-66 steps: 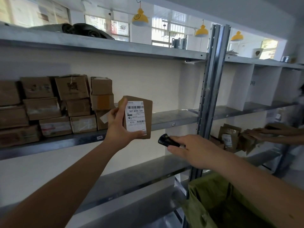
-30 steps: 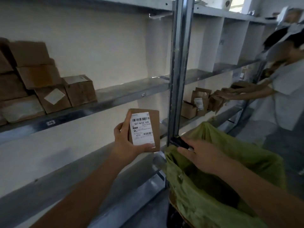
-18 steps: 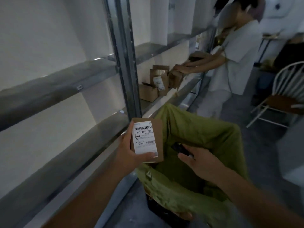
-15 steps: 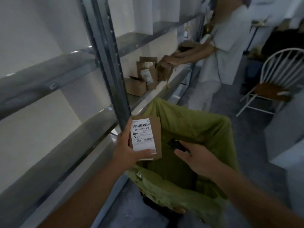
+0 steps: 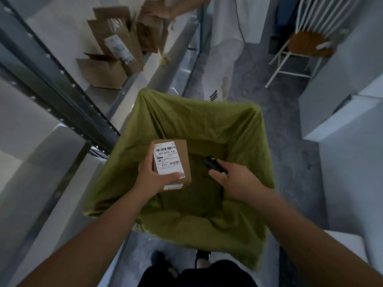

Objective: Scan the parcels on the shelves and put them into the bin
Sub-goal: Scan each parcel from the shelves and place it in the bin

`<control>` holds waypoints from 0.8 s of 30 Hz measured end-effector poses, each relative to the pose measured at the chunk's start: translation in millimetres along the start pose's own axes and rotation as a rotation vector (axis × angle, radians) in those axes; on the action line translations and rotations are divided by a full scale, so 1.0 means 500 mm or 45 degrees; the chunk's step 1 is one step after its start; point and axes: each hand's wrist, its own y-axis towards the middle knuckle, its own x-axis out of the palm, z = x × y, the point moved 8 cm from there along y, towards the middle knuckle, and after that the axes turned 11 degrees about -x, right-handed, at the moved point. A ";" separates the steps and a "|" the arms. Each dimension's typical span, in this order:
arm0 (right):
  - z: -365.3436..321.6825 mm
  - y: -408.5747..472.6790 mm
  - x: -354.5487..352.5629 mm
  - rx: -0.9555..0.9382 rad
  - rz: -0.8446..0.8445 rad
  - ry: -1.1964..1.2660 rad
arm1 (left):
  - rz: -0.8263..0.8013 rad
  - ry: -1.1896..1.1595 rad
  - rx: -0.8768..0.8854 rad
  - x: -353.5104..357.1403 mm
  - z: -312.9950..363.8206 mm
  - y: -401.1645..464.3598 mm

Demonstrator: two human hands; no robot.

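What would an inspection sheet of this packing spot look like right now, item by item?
Surface: grey concrete floor; metal shelving on the left.
Job's things: small cardboard parcel with a white barcode label, held over the bin, which is lined with an olive-green bag; black handheld scanner.
Clutter: opened cardboard boxes and brown paper bags on the low shelf.
Hands: left hand grips the parcel; right hand holds the scanner over the bin.
Cables: a thin dark cord hangs against the white clothing of another person.
Surroundings: white spindle-back chair with a wooden seat; white cabinets on the right.
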 end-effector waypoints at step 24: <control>0.150 0.128 0.114 0.853 0.105 -0.046 | -0.472 0.130 -0.484 0.299 -0.176 0.467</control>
